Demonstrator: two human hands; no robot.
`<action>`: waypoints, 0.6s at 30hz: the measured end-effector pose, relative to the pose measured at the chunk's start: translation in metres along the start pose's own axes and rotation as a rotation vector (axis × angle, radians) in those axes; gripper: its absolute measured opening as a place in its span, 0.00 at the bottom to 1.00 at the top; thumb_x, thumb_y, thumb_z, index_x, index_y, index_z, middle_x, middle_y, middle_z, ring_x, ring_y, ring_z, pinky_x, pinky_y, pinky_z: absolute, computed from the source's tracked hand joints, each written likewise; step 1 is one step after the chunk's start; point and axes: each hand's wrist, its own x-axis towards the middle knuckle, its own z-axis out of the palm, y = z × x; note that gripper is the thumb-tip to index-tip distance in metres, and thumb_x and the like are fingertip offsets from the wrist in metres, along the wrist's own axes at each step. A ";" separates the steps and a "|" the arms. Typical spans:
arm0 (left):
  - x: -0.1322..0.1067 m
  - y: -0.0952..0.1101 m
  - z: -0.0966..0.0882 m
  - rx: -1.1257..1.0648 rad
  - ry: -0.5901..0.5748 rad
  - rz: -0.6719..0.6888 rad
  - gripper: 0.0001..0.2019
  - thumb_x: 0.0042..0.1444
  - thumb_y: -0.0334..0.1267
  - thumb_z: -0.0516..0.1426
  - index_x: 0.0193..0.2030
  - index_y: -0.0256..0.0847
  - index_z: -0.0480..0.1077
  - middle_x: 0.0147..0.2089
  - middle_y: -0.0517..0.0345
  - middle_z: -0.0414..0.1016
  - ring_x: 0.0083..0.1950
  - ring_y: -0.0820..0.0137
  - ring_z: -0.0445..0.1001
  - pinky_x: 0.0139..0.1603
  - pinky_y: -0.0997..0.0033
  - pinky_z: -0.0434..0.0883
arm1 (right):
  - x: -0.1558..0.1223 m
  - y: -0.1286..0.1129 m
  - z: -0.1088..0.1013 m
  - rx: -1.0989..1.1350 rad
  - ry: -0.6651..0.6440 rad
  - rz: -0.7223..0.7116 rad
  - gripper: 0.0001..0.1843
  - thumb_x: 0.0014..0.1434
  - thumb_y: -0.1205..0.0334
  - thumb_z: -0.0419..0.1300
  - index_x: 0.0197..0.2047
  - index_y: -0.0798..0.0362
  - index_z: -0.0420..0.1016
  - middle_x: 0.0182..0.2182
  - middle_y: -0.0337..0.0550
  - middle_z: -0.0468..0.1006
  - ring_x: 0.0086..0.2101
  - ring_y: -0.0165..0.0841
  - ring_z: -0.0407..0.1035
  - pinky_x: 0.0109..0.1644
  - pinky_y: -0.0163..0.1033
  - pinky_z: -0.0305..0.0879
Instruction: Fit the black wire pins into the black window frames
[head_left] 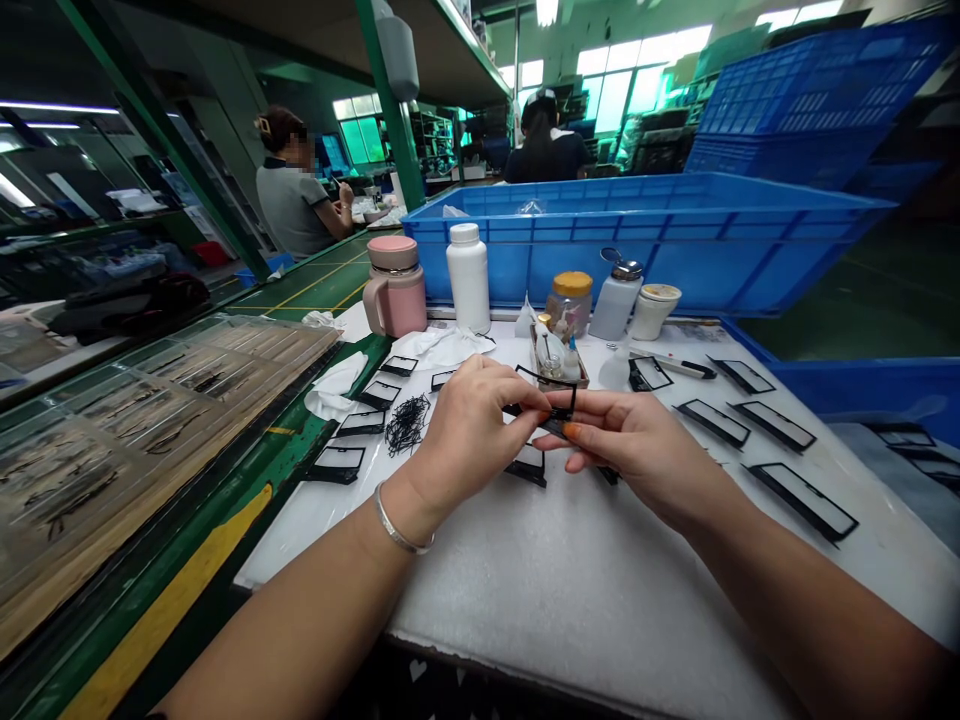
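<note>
Holding black frame [561, 412] | thin-rimmed, open-centred | upper edge gently bowed

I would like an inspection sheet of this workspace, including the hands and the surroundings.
Surface: white work surface, partly covered.
Job's things: one black frame held; other black frames lie left and right; pile of thin black pieces at left.
Clutter: pink mug, white bottle, orange-lidded jar, white cloths.
Hands: left hand and right hand both grip the held frame.
Cables: nothing seen.
Surroundings: large blue crate behind; two people farther back.
</note>
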 end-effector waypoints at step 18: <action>0.001 0.001 -0.001 -0.014 0.055 0.023 0.07 0.53 0.28 0.64 0.38 0.42 0.76 0.38 0.59 0.76 0.44 0.66 0.69 0.48 0.65 0.65 | 0.000 0.002 0.003 -0.037 0.102 -0.047 0.13 0.63 0.64 0.61 0.50 0.55 0.79 0.44 0.48 0.78 0.39 0.38 0.77 0.29 0.26 0.72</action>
